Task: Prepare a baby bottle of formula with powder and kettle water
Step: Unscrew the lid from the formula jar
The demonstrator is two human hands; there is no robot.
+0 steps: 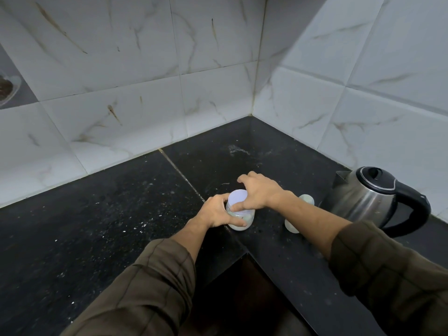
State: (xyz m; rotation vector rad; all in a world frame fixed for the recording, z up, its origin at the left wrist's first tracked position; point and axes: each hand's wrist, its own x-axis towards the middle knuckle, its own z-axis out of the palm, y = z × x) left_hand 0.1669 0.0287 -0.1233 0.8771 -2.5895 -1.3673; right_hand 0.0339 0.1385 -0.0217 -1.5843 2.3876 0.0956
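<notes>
A small clear jar (242,220) with a white lid (238,197) stands on the black counter (121,214) near its inner corner; pale powder shows inside. My left hand (218,212) wraps around the jar's body. My right hand (259,191) sits over the lid, thumb and fingers on its rim. To the right, a pale baby bottle (297,220) stands partly hidden behind my right forearm. A steel kettle (363,202) with a black lid and handle stands at the far right, its spout towards the wall.
White marble-look tiled walls (145,81) meet in a corner behind the counter. The counter's front edge drops to a dark gap (247,287) between my forearms. White crumbs dot the counter on the left. A glass dish (7,87) sits in a wall niche at far left.
</notes>
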